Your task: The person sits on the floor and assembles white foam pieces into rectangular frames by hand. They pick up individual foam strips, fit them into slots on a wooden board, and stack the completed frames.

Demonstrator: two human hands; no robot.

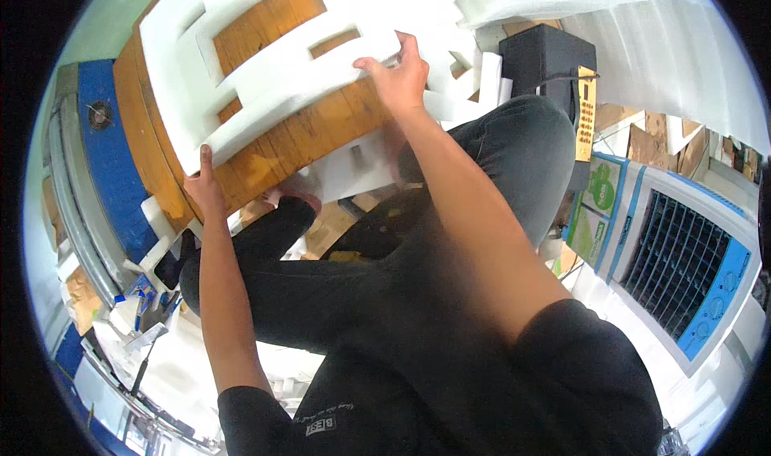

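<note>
While the head camera looked down past the person's dark trousers and black top, both bare hands were on a white foam frame [273, 63] that lay over a wooden board [265, 147]. The frame was a flat packing piece with rectangular cut-outs through which the brown planks showed; it stretched from the upper left of the picture toward the top centre.

At the frame's lower left corner, the left hand [205, 185] had its fingers wrapped round the edge, thumb pointing up along the foam, so that hand was grasping the frame. On the frame's right end, near the top centre, the right hand [399, 79] had its fingers curled over the foam bar and its thumb against the near side, also gripping it. The two hands were well apart, one at each end of the piece.

Below the board, a second white foam block [353, 167] showed just beside the person's raised knee. To the right of the right hand stood a black box [542, 59], with loose white foam sheeting [642, 46] above and beyond it. At the far right sat a white and blue air cooler [691, 271] with a dark grille. Along the left edge ran a blue machine panel [108, 147] with a small round fan, just beside the board.
</note>
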